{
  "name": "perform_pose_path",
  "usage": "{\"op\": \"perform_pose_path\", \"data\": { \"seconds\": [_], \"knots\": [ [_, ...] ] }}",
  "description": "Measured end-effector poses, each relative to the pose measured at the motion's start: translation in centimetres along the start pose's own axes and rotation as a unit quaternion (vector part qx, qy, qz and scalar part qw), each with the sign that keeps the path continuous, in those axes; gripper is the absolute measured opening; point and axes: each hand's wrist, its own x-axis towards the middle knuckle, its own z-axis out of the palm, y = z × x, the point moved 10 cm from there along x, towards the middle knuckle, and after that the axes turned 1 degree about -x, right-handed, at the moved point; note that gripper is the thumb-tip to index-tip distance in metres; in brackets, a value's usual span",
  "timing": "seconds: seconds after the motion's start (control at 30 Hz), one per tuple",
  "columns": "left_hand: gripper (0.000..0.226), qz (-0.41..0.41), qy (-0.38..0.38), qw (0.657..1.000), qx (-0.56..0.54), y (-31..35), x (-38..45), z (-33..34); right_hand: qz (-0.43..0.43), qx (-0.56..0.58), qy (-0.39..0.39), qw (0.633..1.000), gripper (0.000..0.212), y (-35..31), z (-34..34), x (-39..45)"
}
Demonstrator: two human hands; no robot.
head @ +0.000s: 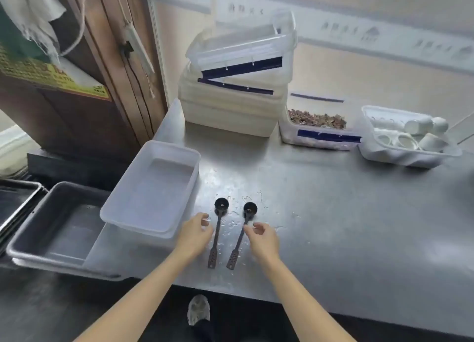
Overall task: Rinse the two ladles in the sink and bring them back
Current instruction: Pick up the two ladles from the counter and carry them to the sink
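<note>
On the wet steel counter [320,200] two dark ladles lie side by side, bowls away from the person. Left ladle [216,232] sits just right of the left hand [196,235]; right ladle [241,235] passes just left of the right hand [261,239]. Both hands hover with fingers loosely curled and parted, gripping nothing.

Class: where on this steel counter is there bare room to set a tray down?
The steel counter is bare right of the two ladles, in front of the cup tray. The left side is crowded with stacked plastic trays; the storage bins fill the back.
</note>
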Motion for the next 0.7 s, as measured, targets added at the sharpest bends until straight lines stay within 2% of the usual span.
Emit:
{"op": "perform_pose_path", "data": {
  "seconds": [0.07,0.17,0.4,0.53,0.7],
  "knots": [
    [0.040,-0.030,0.019,0.999,0.012,-0.9,1.1,-0.1,0.035,0.012,0.024,0.999,0.048,0.7,0.5,1.1],
    [0.038,-0.071,0.008,0.997,0.021,-1.9,1.7,1.2,0.073,0.029,0.028,0.996,0.043,1.5,1.4,1.9],
    [0.030,-0.132,0.031,0.991,-0.005,-2.6,2.5,3.7,0.081,-0.023,0.040,0.996,0.028,1.9,1.8,4.4],
    [0.021,-0.166,0.046,0.985,-0.018,-3.1,3.1,4.4,0.108,-0.005,0.010,0.994,0.025,3.2,2.4,6.2],
    [0.022,-0.199,0.051,0.973,-0.108,-3.9,3.6,4.8,0.146,0.110,-0.064,0.981,0.019,4.3,3.5,6.7]
  ]
}}
